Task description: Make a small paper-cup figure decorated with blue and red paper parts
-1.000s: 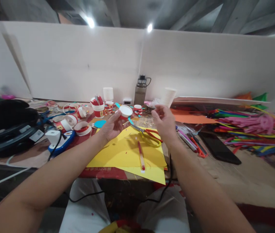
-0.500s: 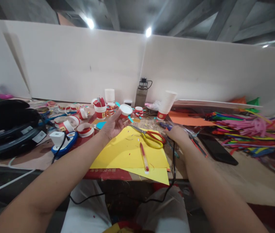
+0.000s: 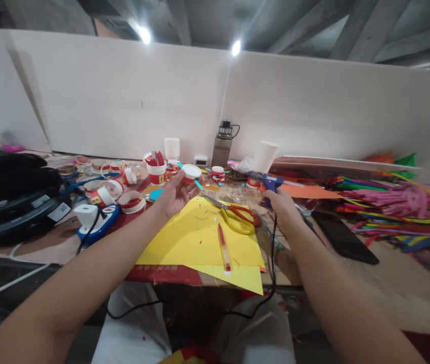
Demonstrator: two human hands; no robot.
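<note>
Between its thumb and fingers my left hand [image 3: 175, 194] holds a small cut cup piece [image 3: 191, 173], white on top and red below, with blue strips sticking out at its sides. My right hand [image 3: 281, 202] is wrapped round the handle of a blue glue gun [image 3: 271, 183], whose nozzle points left, in front of the stack of paper cups [image 3: 266, 157]. A black cord hangs from the gun's handle. Below and between the hands, scissors [image 3: 237, 216] with red and yellow handles and a red pen [image 3: 224, 247] lie on yellow paper [image 3: 184, 242].
Cut cup rings [image 3: 132, 202] and a blue power strip [image 3: 99, 227] lie on the left. A bottle [image 3: 222, 144] stands at the back. On the right are a black phone [image 3: 345, 237] and many coloured pipe cleaners [image 3: 400, 202].
My right hand has lifted the glue gun off the table and turned it level. My left hand has moved slightly left and down with the cup piece.
</note>
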